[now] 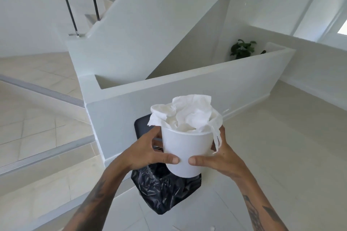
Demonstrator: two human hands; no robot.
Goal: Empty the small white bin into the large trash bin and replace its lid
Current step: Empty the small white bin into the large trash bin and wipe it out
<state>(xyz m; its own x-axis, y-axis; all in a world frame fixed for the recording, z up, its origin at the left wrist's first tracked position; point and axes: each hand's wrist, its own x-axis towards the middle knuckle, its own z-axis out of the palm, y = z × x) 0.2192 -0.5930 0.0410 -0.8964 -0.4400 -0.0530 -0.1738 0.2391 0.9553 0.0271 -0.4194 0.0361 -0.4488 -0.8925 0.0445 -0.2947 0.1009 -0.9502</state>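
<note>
Both hands are clamped on the small white bin (186,153), a smooth, round, slightly tapered plastic tub held upright in the air. The left hand (150,153) wraps its left side and the right hand (217,157) its right side, thumbs nearly meeting across the front wall. Crumpled white tissue paper (187,116) fills the open top above the hands, soft and creased, with one thin strip drooping over the rim onto the right hand. Directly beneath the hands stands the large trash bin (165,191), lined with a glossy, wrinkled black plastic bag; its dark flat lid (142,125) stands raised beyond the left hand, against a low white wall (187,84). The pale tiled floor (272,146) spreads around it.
</note>
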